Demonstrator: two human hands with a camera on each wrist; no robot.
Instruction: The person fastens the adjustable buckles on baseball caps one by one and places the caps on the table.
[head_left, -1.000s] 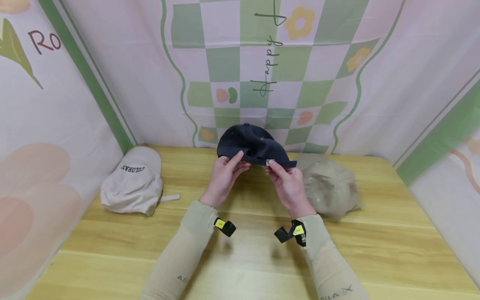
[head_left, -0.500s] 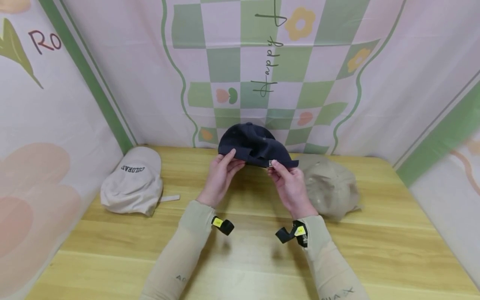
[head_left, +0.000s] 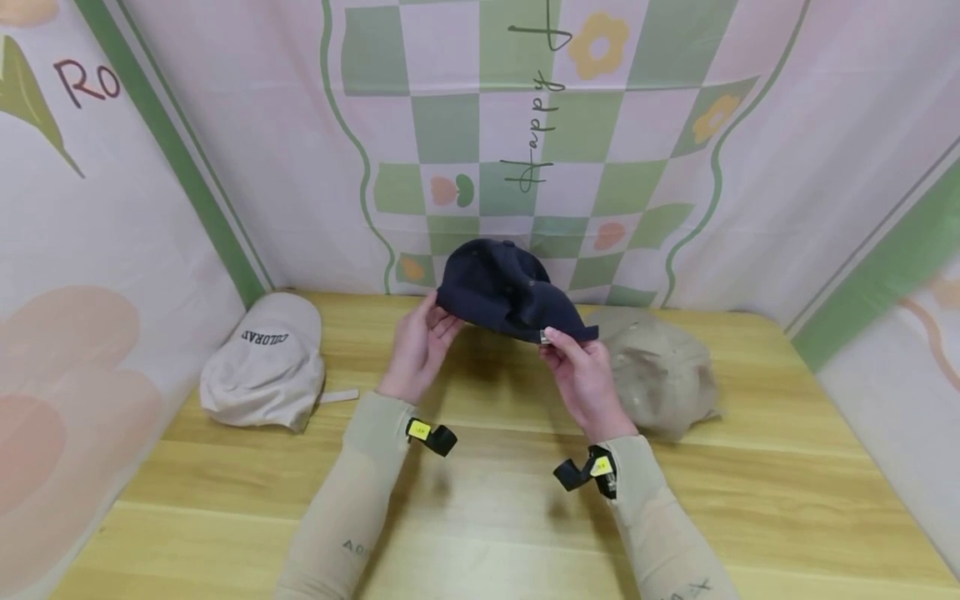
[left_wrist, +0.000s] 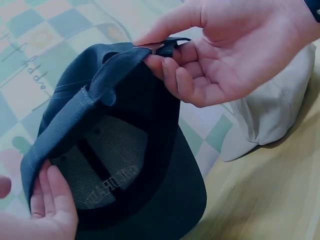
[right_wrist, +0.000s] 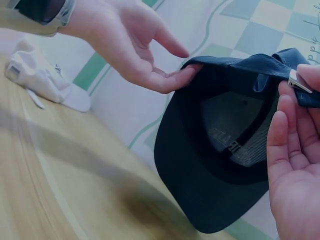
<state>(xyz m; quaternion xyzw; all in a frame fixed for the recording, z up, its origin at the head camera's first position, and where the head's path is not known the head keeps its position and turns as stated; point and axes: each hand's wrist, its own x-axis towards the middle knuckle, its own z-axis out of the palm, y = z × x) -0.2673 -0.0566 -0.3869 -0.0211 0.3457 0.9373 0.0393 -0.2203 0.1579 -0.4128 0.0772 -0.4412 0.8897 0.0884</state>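
Observation:
A dark navy baseball cap (head_left: 495,287) is held up above the table, its back edge towards me. My left hand (head_left: 416,346) holds the cap's left rim loosely. The left wrist view shows its fingers (left_wrist: 55,192) against the inside of the rim, with the thumb on the outer side. With thumb and fingertips, my right hand (head_left: 585,379) pinches the back strap by its metal buckle (right_wrist: 298,81). The right wrist view looks into the crown, where stitched lettering (right_wrist: 231,145) shows in reverse; the brim (right_wrist: 210,200) points downward.
A light beige cap (head_left: 262,362) with dark lettering lies on the left of the wooden table (head_left: 495,517). Behind my right hand sits a khaki cap (head_left: 660,375). A printed checkered curtain (head_left: 510,125) hangs close behind the table.
My left hand has slid left along the cap's rim, to its left end. The cap has tilted, left side higher. My right hand keeps its pinch on the strap and has dropped slightly.

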